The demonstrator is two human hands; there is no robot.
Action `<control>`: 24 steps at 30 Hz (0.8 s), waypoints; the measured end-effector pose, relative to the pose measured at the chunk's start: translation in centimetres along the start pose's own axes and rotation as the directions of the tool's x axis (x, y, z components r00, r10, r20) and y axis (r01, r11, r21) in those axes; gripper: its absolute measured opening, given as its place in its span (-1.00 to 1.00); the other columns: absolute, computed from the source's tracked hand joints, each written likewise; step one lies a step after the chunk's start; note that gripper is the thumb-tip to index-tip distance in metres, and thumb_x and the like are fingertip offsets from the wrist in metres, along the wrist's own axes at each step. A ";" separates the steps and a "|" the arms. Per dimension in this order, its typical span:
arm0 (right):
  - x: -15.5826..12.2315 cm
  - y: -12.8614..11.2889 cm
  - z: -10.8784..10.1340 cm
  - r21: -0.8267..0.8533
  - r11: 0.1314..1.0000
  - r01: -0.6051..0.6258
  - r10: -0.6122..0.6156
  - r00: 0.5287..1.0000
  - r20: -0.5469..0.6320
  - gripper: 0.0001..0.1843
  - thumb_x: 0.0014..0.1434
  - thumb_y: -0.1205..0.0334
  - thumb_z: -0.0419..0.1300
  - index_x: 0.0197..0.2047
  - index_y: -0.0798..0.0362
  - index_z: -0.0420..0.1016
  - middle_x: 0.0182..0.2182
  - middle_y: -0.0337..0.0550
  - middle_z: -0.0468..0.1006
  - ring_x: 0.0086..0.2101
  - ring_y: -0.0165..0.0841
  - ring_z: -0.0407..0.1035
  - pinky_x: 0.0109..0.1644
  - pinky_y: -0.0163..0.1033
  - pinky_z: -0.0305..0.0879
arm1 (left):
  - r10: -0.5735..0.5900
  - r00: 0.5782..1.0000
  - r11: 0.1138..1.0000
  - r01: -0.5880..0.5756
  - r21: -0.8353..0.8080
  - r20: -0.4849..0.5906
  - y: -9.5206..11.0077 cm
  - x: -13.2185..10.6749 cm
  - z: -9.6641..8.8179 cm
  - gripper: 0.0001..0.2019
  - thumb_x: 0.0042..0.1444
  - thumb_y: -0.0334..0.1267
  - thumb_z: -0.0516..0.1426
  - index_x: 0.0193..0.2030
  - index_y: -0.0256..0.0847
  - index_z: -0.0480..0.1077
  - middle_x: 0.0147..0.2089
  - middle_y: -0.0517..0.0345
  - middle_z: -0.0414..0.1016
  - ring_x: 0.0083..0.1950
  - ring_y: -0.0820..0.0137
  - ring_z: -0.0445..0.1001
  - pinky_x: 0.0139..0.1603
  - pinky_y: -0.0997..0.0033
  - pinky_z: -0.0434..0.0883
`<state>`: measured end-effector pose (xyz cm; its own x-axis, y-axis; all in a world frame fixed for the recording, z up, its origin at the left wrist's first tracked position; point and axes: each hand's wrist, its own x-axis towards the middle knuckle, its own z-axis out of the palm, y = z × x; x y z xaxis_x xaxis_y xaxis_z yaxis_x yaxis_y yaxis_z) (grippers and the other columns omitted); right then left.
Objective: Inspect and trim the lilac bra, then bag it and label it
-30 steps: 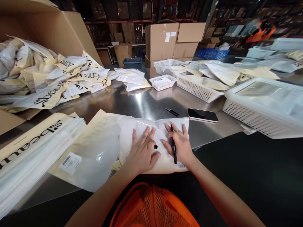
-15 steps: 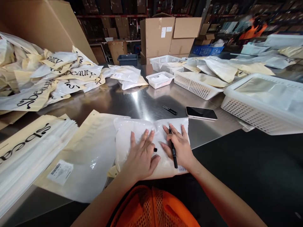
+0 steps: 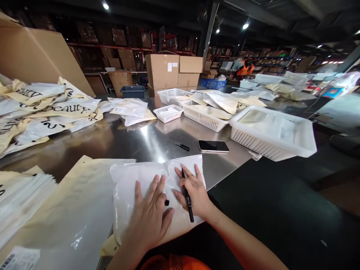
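A filled white plastic mailer bag (image 3: 128, 187) lies on the metal table, both hands on top of it. My left hand (image 3: 150, 215) presses on its middle with fingers spread, while a curled finger keeps hold of a black marker cap (image 3: 167, 202). My right hand (image 3: 197, 195) rests on the bag's right side, some fingers stretched out. In it is a black marker (image 3: 188, 202), slanting across the hand and held by the curled index finger. Beneath the filled bag's left side lies a flat bag (image 3: 84, 198) with a barcode label (image 3: 22, 258) at its lower left.
Beyond the bag lie a phone (image 3: 213, 146) and a small black tool with a metal tip (image 3: 182, 146). White baskets (image 3: 264, 140) stand at the right. A heap of printed bags (image 3: 53, 108) and a bag stack (image 3: 25, 195) are at the left. People in orange work far off.
The camera view has tilted up and turned right, so everything sits further left and lower. Both hands stay on the bag in nearly the same pose.
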<state>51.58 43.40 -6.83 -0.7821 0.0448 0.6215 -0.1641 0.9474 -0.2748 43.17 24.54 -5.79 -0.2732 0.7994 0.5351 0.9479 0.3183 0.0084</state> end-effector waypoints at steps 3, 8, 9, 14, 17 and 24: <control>-0.2 0.0 0.1 -0.018 1.000 -0.007 0.007 1.000 0.005 -0.85 0.23 0.16 0.13 -0.22 0.00 0.24 0.18 0.10 0.43 0.31 -0.06 0.15 0.36 0.44 -0.14 | 0.010 1.000 1.000 -0.010 -0.004 -0.023 0.0 -0.1 0.2 -0.84 0.26 -0.17 0.05 -0.23 -0.20 0.37 0.42 -0.13 0.16 0.46 0.01 0.08 0.45 -0.29 -0.43; -0.6 -0.2 -0.2 -0.070 0.997 0.029 -0.034 0.997 -0.064 -0.89 0.20 0.15 0.09 -0.23 -0.05 0.26 0.16 -0.05 0.46 0.29 -0.09 0.16 0.36 0.45 -0.05 | 0.070 0.997 0.997 -0.069 0.045 -0.027 0.1 -0.4 -0.3 -0.88 0.22 -0.20 0.08 -0.25 -0.18 0.36 0.43 -0.17 0.13 0.47 -0.02 0.05 0.44 -0.33 -0.40; -0.7 -0.3 -0.3 -0.071 0.997 0.039 -0.045 0.996 -0.081 -0.89 0.18 0.13 0.09 -0.23 -0.08 0.24 0.16 -0.10 0.47 0.28 -0.09 0.18 0.35 0.46 -0.01 | 0.083 0.996 0.995 -0.082 0.056 -0.018 0.0 -0.4 -0.5 -0.88 0.22 -0.21 0.08 -0.24 -0.19 0.37 0.44 -0.17 0.11 0.47 -0.02 0.05 0.44 -0.33 -0.41; -0.7 -0.5 -0.8 -0.047 0.999 0.003 -0.008 0.995 -0.098 -0.83 0.12 0.04 0.11 -0.26 -0.16 0.17 0.16 -0.24 0.46 0.21 -0.07 0.28 0.31 0.47 0.09 | 0.027 0.998 0.999 -0.025 0.047 -0.050 0.1 0.4 -1.1 -0.85 0.26 -0.26 0.04 -0.12 -0.20 0.39 0.37 -0.12 0.27 0.45 0.02 0.10 0.47 -0.24 -0.41; -0.7 -0.4 -0.5 -0.034 0.999 0.034 -0.039 0.987 -0.155 -0.86 0.17 0.13 0.12 -0.22 -0.13 0.20 0.14 -0.12 0.48 0.19 -0.10 0.32 0.37 0.38 0.04 | -0.134 0.990 0.990 0.135 0.033 -0.045 0.6 0.9 -0.7 -0.82 0.31 -0.22 0.01 -0.07 -0.23 0.37 0.35 -0.15 0.30 0.45 -0.04 0.10 0.41 -0.41 -0.41; -0.6 0.2 0.7 0.034 0.999 0.016 -0.009 0.982 -0.191 -0.87 0.23 0.30 0.15 -0.19 0.00 0.23 0.15 0.08 0.47 0.21 -0.10 0.31 0.41 0.37 -0.10 | -0.427 0.897 0.902 0.431 0.012 -0.113 0.9 0.5 1.2 -0.51 0.15 0.09 0.16 -0.07 -0.37 0.32 0.45 -0.61 -0.14 0.52 -0.18 -0.24 0.40 -0.45 -0.17</control>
<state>51.61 43.29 -7.80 -0.6512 0.0957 0.7528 -0.1974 0.9365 -0.2898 43.68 25.80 -6.57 -0.6312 0.5242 0.5717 0.7359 0.6376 0.2279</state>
